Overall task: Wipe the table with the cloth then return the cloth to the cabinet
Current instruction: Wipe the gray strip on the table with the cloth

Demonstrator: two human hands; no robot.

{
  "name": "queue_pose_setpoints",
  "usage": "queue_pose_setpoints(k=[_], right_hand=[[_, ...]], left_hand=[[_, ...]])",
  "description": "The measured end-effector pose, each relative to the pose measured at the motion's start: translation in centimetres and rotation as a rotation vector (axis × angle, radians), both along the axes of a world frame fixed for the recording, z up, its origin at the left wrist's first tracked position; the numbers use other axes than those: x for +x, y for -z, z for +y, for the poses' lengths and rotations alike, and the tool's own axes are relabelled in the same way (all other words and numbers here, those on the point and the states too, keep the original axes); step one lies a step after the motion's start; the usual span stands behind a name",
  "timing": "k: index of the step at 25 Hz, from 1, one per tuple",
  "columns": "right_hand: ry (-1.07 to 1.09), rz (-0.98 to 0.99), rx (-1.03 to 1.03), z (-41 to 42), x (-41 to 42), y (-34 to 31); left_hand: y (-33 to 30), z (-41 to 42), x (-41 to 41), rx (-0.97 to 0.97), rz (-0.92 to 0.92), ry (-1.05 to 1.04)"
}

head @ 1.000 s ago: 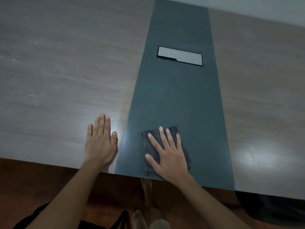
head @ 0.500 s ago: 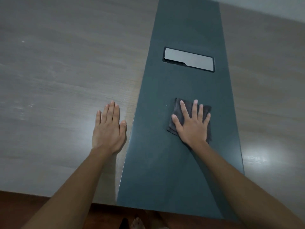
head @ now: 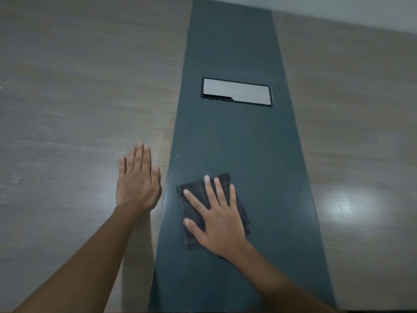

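The right hand (head: 220, 219) lies flat on the cloth (head: 194, 231), fingers spread and straight, pressing it onto the dark strip (head: 237, 143) that runs down the middle of the table (head: 79, 98). The cloth is a dark folded square, sitting on the left half of the strip and nearer the person than the cable hatch (head: 236, 92) set into that strip. The left hand (head: 137, 184) rests palm down on the pale wood just left of the strip, fingers straight and close together, holding nothing.

Risks from here, as I judge them: the cloth is held only by flat pressure, so a fast stroke could let it bunch or slide out from under the palm. A long push away from the person could catch a cloth corner on the rim of the hatch. The wood on both sides of the strip may get skipped if strokes stay on the strip. The cloth is nearly the same shade as the strip, so a loose fold could go unnoticed.

Count: one cloth, one table, one strip, one hatch, two hands. No cabinet is in view.
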State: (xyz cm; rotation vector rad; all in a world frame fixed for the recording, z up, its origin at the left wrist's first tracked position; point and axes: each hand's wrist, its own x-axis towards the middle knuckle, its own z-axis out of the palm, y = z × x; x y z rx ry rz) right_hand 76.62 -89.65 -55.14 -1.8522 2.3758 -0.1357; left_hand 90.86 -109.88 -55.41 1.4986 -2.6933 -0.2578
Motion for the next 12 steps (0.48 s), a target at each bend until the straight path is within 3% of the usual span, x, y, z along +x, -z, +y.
queue_pose_setpoints(k=[5, 9, 12], right_hand=[[0.086, 0.068, -0.013, 4.4, -8.2, 0.2], [0.326, 0.059, 0.081, -3.5, -12.1, 0.0], [0.348, 0.012, 0.115, -11.0, -11.7, -0.2]], left_hand=[[-0.3, 0.1, -0.3, 0.009, 0.003, -0.007], [-0.2, 0.1, -0.2, 0.009, 0.009, 0.000], [-0.1, -0.5, 0.6, 0.028, 0.026, 0.025]])
